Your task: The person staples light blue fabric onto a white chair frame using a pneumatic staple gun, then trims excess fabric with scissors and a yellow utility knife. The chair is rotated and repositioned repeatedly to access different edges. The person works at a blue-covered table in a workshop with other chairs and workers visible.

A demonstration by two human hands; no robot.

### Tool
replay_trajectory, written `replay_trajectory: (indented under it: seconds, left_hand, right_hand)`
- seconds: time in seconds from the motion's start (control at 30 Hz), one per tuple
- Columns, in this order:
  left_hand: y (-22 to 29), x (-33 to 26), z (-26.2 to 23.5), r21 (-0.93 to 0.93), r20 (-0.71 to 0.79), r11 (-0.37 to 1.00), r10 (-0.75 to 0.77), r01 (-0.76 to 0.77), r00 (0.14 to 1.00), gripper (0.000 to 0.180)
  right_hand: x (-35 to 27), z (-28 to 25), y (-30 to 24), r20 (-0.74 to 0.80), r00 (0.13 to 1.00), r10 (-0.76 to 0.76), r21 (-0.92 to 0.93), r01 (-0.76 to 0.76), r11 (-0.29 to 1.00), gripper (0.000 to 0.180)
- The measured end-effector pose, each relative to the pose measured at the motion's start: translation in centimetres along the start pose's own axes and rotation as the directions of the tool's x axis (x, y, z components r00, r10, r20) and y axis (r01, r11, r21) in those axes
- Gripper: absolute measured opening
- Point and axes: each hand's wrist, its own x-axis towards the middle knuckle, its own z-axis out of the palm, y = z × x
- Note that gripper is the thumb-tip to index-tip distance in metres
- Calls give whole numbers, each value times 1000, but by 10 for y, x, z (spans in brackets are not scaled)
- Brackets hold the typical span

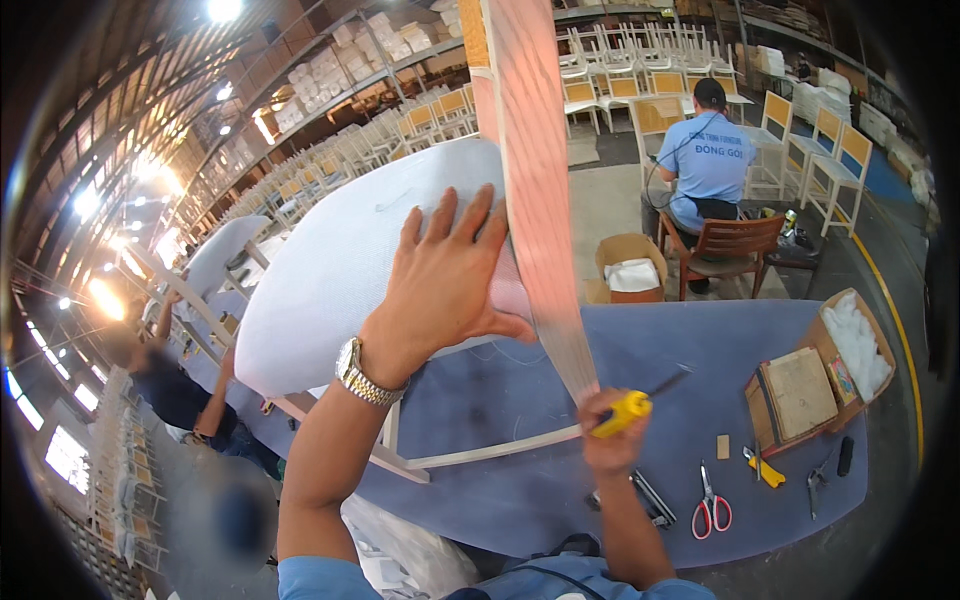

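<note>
1. L hand: palm down, fingers spread on the white padded panel of the chair; nothing gripped. Risk: palm slides, chair shifts. Cause: flat contact only, w/ no clamp visible.
2. R hand: fingers wrapped round yellow-handled tool at near end of the chair's wooden rail. Dark tip points R, away from chair; tip type blurred, can't tell. Risk: poss. cut to L thumb or gouge in panel. Cause: tip swung back twd chair.
3. Chair: tipped over on the grey-covered table, in front of wearer. Risk: poss. rock or topple. Cause: uneven push from L hand on a tilted frame.
4. Loose thread, just below panel of chair. Risk: snag or pulled stitch. Cause: tool or finger catching it.
5. Red-handled scissors & yellow-handled cutter, R of chair, near side. Risk: knocked off or scratching frame. Cause: R elbow sweep, or chair sliding R.
6. Cardboard box w/ white stuffing, far R of chair. Risk: fluff on fabric, prob. minor. Cause: box bumped.
7. Co-worker, L of chair, arms raised at another frame. Risk: jolt to chair. Cause: poss. contact w/ table.
</note>
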Motion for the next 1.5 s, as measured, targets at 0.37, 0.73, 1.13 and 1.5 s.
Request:
replay_trajectory:
  seconds: [0.37,0.73,1.13,1.5]
  left_hand:
    - [26,-17,19,-281,-455,925,-362,255,814,84]
    - [194,-126,122,-922,-231,378,-370,-81,900,75]
    - [70,-428,146,-892,339,-259,-925,370,171,42]
    - [-164,-405,14,-991,-86,130,-826,39,557,98]
  right_hand:
    - [-258,-289,-261,-885,61,-462,-412,-568,712,45]
    - [-172,-281,-92,-622,771,137,-772,-574,-272,55]
    - [-6,-208,-83,-60,968,246,-998,-65,11,47]
    - [130,-17,10,-15,999,42,-825,-36,563,82]
